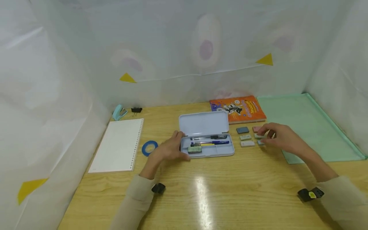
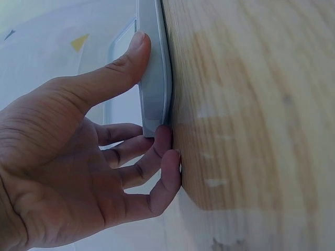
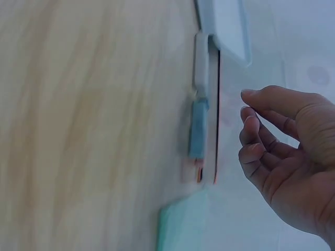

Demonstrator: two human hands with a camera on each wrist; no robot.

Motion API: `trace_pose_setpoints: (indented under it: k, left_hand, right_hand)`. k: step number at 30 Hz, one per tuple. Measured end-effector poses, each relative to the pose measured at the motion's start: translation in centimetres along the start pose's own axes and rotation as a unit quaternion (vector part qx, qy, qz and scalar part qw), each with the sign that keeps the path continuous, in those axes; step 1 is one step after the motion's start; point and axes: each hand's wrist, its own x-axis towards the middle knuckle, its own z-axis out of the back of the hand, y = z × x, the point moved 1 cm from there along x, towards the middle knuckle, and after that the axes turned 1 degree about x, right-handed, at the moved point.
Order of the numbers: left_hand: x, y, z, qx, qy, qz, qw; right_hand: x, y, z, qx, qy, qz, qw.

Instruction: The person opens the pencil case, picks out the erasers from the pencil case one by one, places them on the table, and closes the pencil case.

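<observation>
Head view shows the bench (image 1: 218, 191) spreading beneath the left hand (image 1: 169, 149) and the right hand (image 1: 283, 137). Right of the right fingers lies a green mat (image 1: 322, 127); well left of the left fingers, a white notepad (image 1: 118, 147). An orange book (image 1: 244, 107) rests beyond the right fingers. The open pencil case (image 1: 204, 123) is clamped at its left end by the left fingers, thumb along the front wall, the others curled about the end. The right fingers are bent, thumb and index slightly apart with nothing between them. Inside the case, pens (image 1: 221, 142) lie right of the left fingers. A blue tape roll (image 1: 144, 149) sits just left of those fingers. Six erasers (image 1: 245, 137) lie below and left of the right fingers, which hover clear; one green eraser (image 1: 194, 149) sits inside the case, near the left thumb.
</observation>
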Motion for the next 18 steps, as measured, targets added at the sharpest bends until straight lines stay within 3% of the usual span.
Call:
trace_pose_setpoints:
  k: [6,12,18]
  left_hand:
    - [0.0,0.0,-0.1,0.006,-0.001,-0.003,1.0]
    - [0.1,0.0,-0.1,0.01,0.0,0.002,1.0]
    - [0.3,0.0,-0.1,0.02,0.001,0.002,0.9998]
  right_hand:
    - [2.5,3.8,-2.7,0.033,0.01,0.05,0.998]
    - [6.1,7.4,-7.6,0.077,0.071,0.089,0.99]
    - [8.3,10.3,-12.0,0.088,0.109,0.129,0.982]
